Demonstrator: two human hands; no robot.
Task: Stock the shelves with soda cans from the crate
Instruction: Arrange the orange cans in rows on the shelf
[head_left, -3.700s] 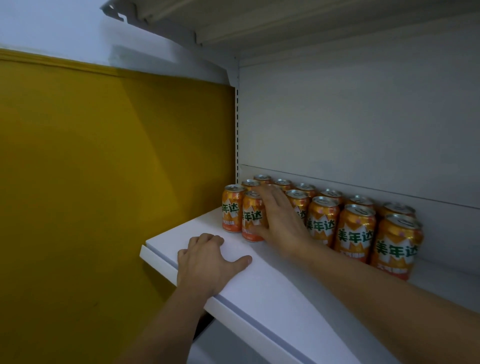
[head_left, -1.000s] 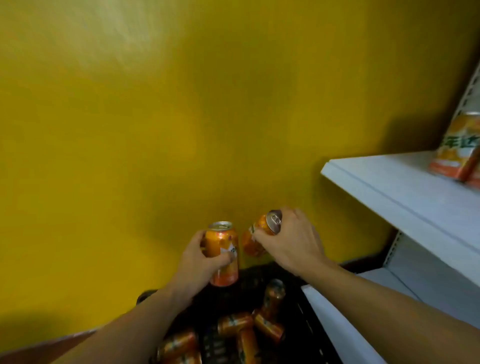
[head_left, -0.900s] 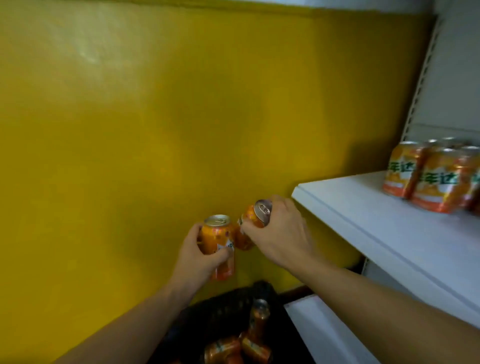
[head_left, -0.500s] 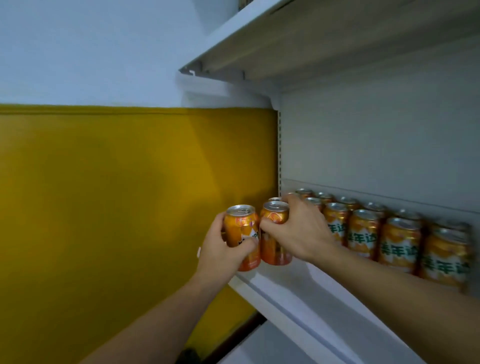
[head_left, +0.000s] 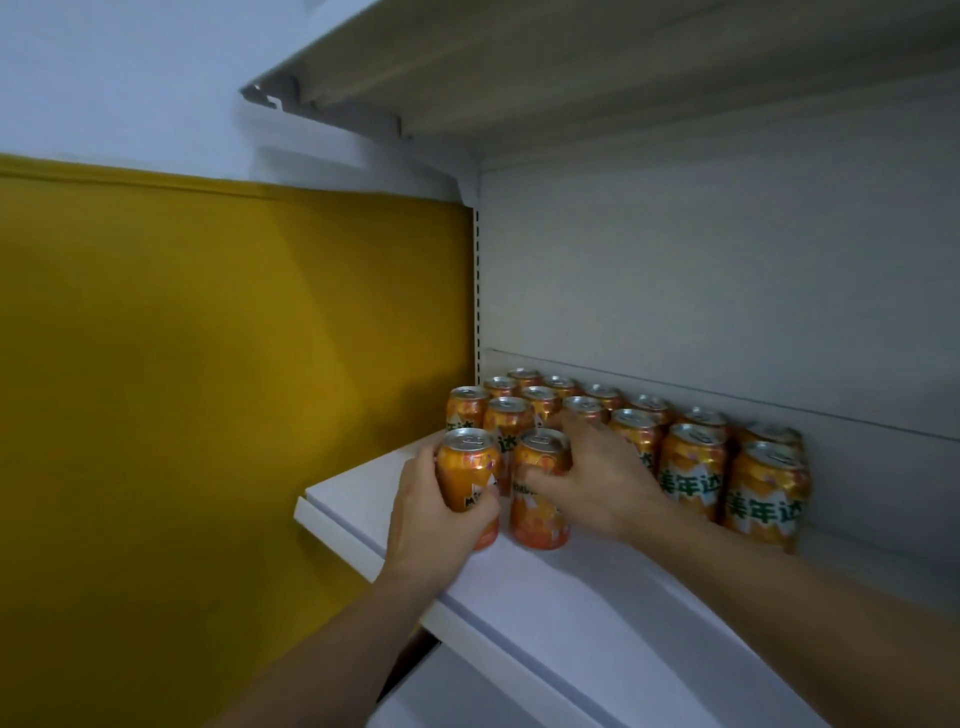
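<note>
While both hands reach onto the white shelf (head_left: 597, 613), each one holds an orange soda can. The left hand (head_left: 434, 519) is curled round the left can (head_left: 467, 475), with its thumb across the front and its fingers round the far side. The right hand (head_left: 602, 483) is curled round the right can (head_left: 537, 512), with its thumb in front and its fingers round the back. Both cans stand up straight with their silver tops up. They are side by side, very close together, near the front left corner of the shelf. The right can looks like it sits on the shelf. I cannot tell if the left can touches the shelf or is just above it. Just behind these two, more cans (head_left: 691, 467) of the same kind stand in rows along the grey back wall (head_left: 727, 270). Some of them show green writing on a white patch. A top shelf (head_left: 597, 62) hangs above them all. A yellow wall (head_left: 208, 389) is on the left side
</note>
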